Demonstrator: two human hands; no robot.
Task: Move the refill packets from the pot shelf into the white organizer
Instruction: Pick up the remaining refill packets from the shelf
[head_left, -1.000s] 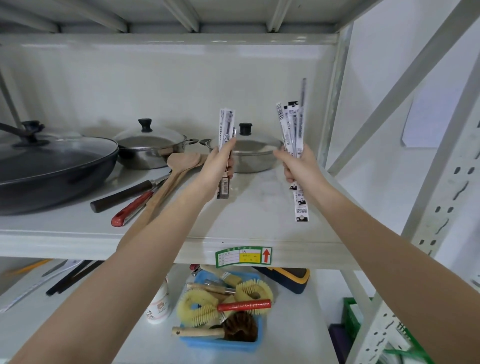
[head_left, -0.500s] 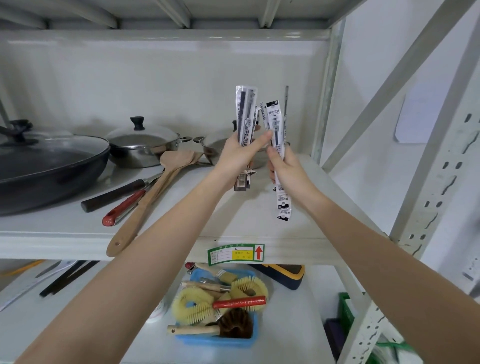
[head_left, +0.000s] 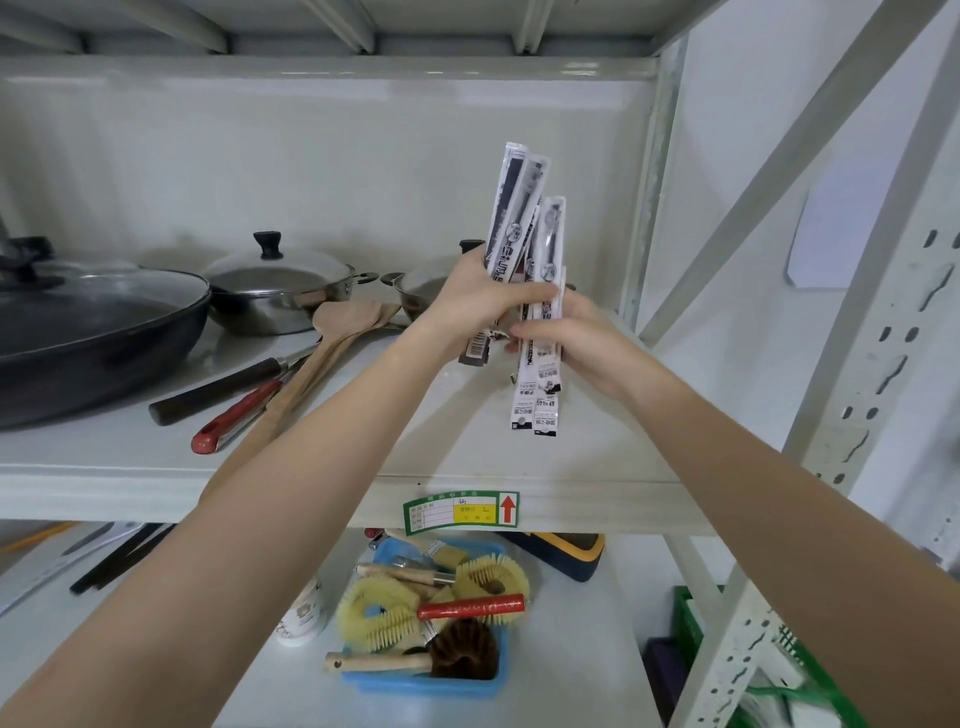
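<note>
Several long, narrow refill packets (head_left: 522, 223), white with black print, stand upright as one bunch above the right part of the pot shelf (head_left: 467, 441). My left hand (head_left: 478, 301) grips the bunch from the left, thumb across the front. My right hand (head_left: 576, 343) holds the lower part of the packets from the right, fingers wrapped around them. The two hands touch. The packets' lower ends hang below my right hand. No white organizer is in view.
On the pot shelf stand a black lidded pan (head_left: 88, 332), a steel pot (head_left: 275, 291) and a second pot (head_left: 421, 291) behind my left hand, with wooden spatulas (head_left: 332, 338) and knives (head_left: 234, 389). Below sits a blue tray (head_left: 431, 680) of brushes. Grey uprights (head_left: 852, 364) rise at right.
My two hands, apart a second ago with separate packets, have come together. The packets now form one bunch held by both hands.
</note>
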